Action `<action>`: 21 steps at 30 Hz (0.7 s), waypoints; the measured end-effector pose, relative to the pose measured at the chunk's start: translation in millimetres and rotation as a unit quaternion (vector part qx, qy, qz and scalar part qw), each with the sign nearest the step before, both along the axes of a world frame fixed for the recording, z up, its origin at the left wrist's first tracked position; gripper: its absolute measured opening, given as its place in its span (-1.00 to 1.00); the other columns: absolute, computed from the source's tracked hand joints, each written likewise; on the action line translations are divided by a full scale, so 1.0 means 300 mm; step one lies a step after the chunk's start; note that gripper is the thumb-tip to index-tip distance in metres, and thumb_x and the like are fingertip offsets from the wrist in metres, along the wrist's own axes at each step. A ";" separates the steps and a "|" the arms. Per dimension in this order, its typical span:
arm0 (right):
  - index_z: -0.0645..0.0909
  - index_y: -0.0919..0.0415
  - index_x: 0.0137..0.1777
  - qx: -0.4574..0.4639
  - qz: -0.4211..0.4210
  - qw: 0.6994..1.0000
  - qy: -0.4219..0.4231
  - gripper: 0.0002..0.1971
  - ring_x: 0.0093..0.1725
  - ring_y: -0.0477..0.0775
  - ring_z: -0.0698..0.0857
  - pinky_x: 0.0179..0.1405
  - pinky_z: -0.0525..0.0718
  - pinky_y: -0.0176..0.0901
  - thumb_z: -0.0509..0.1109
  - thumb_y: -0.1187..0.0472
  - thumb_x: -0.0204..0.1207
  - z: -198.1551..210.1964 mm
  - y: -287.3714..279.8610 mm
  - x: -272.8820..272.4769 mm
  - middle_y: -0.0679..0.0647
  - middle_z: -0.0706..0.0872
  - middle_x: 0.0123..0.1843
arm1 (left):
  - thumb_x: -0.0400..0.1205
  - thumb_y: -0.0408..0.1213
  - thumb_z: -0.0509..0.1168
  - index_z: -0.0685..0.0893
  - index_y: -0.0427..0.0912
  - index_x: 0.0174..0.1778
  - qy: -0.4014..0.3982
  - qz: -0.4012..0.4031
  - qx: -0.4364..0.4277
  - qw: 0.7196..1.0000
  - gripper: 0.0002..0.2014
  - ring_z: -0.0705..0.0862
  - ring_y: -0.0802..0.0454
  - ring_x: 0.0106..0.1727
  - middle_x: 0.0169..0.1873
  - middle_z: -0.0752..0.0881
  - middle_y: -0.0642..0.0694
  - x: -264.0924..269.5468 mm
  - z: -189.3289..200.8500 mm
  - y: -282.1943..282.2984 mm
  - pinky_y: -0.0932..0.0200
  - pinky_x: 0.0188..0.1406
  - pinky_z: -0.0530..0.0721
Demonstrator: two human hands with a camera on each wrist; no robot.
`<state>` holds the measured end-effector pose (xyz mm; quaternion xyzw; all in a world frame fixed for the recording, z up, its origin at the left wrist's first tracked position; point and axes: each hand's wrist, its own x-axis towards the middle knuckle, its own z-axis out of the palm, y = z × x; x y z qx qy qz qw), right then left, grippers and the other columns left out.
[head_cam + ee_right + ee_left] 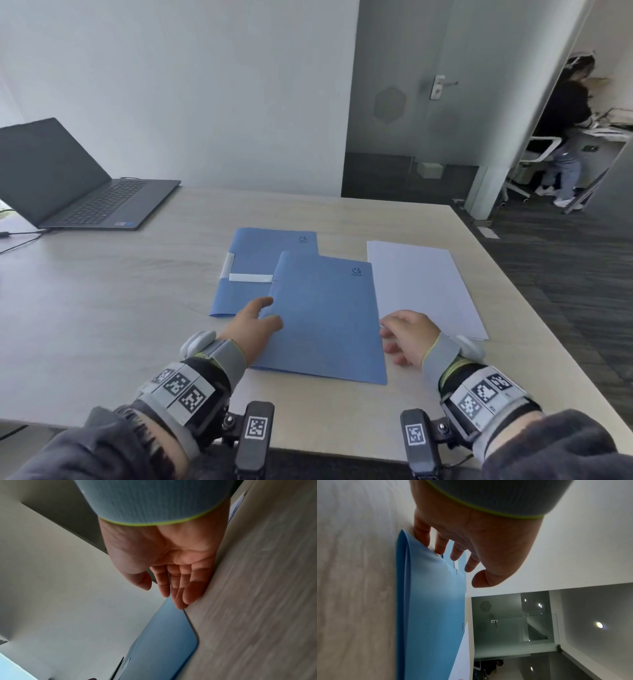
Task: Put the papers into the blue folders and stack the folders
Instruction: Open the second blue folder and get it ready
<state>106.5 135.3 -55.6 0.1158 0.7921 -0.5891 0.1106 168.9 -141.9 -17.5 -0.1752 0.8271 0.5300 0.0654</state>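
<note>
Two overlapping flat blue card folders (322,308) on pale wooden table (102,325), white paper stack (421,284) right of them; left hand (251,325) and right hand (407,334) flank them, fingers relaxed, grasping nothing.

Open laptop (73,186) on table (102,308); glass door (404,102).

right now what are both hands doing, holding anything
Left hand: open, fingers spread, touching the left edge of the near blue folder.
Right hand: open, fingers relaxed at the folder's right edge, holding nothing.
</note>
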 end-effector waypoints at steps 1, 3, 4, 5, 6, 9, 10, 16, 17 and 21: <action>0.71 0.15 -0.16 0.003 0.003 1.000 0.001 -0.82 -0.41 0.09 0.65 -0.47 0.53 -0.16 0.33 0.11 0.39 0.001 -0.004 0.004 0.11 0.74 -0.20 | 0.36 -0.08 0.29 0.44 0.06 0.56 0.000 0.008 0.009 1.000 -0.26 0.52 -0.07 0.23 0.56 0.47 -0.15 -0.014 -0.002 -0.003 0.07 0.22 0.45; 0.72 0.14 -0.18 0.004 0.005 1.000 0.003 -0.82 -0.40 0.09 0.69 -0.47 0.56 -0.16 0.33 0.10 0.38 0.002 -0.002 0.006 0.10 0.75 -0.19 | 0.50 -0.16 0.33 0.43 0.03 0.58 -0.003 0.029 0.011 1.000 -0.34 0.52 -0.09 0.25 0.57 0.46 -0.14 -0.049 -0.013 -0.013 0.06 0.23 0.43; 0.72 0.15 -0.18 0.002 0.005 1.000 0.003 -0.82 -0.40 0.09 0.70 -0.47 0.57 -0.15 0.34 0.10 0.38 0.003 0.000 0.005 0.11 0.76 -0.18 | 0.56 -0.21 0.32 0.41 0.02 0.59 -0.006 0.044 0.007 0.999 -0.38 0.54 -0.14 0.29 0.57 0.47 -0.14 -0.066 -0.019 -0.020 0.04 0.25 0.44; 0.72 0.16 -0.17 -0.001 0.004 1.000 0.004 -0.83 -0.39 0.10 0.71 -0.46 0.58 -0.15 0.34 0.11 0.39 0.004 0.001 0.006 0.12 0.76 -0.17 | 0.60 -0.25 0.31 0.39 0.01 0.61 -0.011 0.060 0.005 0.998 -0.39 0.55 -0.18 0.35 0.55 0.48 -0.16 -0.082 -0.026 -0.028 0.03 0.27 0.45; 0.71 0.18 -0.17 -0.004 0.005 1.000 0.003 -0.83 -0.38 0.11 0.72 -0.45 0.59 -0.14 0.35 0.11 0.40 0.007 0.003 0.008 0.13 0.77 -0.16 | 0.61 -0.27 0.30 0.37 0.00 0.63 -0.018 0.074 0.003 0.997 -0.38 0.54 -0.21 0.37 0.50 0.52 -0.18 -0.095 -0.033 -0.036 0.02 0.29 0.46; 0.71 0.18 -0.16 -0.007 0.006 1.000 0.003 -0.83 -0.36 0.12 0.74 -0.43 0.62 -0.12 0.36 0.11 0.41 0.005 0.008 0.006 0.15 0.78 -0.13 | 0.61 -0.31 0.33 0.32 -0.05 0.66 -0.046 0.092 0.008 0.995 -0.34 0.56 -0.28 0.33 0.38 0.56 -0.28 -0.113 -0.046 -0.043 -0.02 0.31 0.53; 0.72 0.18 -0.15 -0.009 0.005 1.000 0.003 -0.83 -0.36 0.12 0.75 -0.43 0.63 -0.12 0.36 0.12 0.42 0.008 0.007 0.007 0.16 0.78 -0.13 | 0.60 -0.34 0.36 0.35 -0.08 0.65 -0.049 0.095 0.021 0.994 -0.34 0.59 -0.30 0.34 0.41 0.56 -0.30 -0.115 -0.055 -0.044 -0.04 0.35 0.56; 0.68 0.13 -0.13 -0.035 -0.011 0.999 0.012 -0.87 -0.40 0.17 0.64 -0.51 0.56 -0.13 0.32 0.15 0.42 0.000 0.007 0.001 0.15 0.70 -0.20 | 0.58 -0.56 0.32 0.52 -0.06 0.56 -0.038 0.111 0.143 0.983 -0.38 0.74 -0.38 0.18 0.24 0.71 -0.32 -0.103 -0.107 -0.081 -0.24 0.32 0.69; 0.69 0.11 -0.11 -0.037 -0.012 0.999 0.013 -0.85 -0.36 0.22 0.70 -0.49 0.64 -0.06 0.32 0.12 0.41 0.001 0.007 -0.002 0.15 0.74 -0.19 | 0.59 -0.59 0.29 0.51 -0.07 0.55 -0.033 0.120 0.173 0.977 -0.40 0.75 -0.37 0.15 0.19 0.72 -0.30 -0.097 -0.111 -0.082 -0.24 0.28 0.70; 0.72 0.30 0.03 -0.099 0.014 0.995 -0.029 -0.71 -0.32 0.25 0.73 -0.38 0.67 -0.06 0.33 0.09 0.54 0.016 -0.018 0.004 0.25 0.80 -0.23 | 0.60 -0.63 0.25 0.52 -0.05 0.54 -0.017 0.147 0.263 0.953 -0.39 0.77 -0.29 -0.04 0.09 0.73 -0.25 -0.074 -0.129 -0.083 -0.12 -0.03 0.76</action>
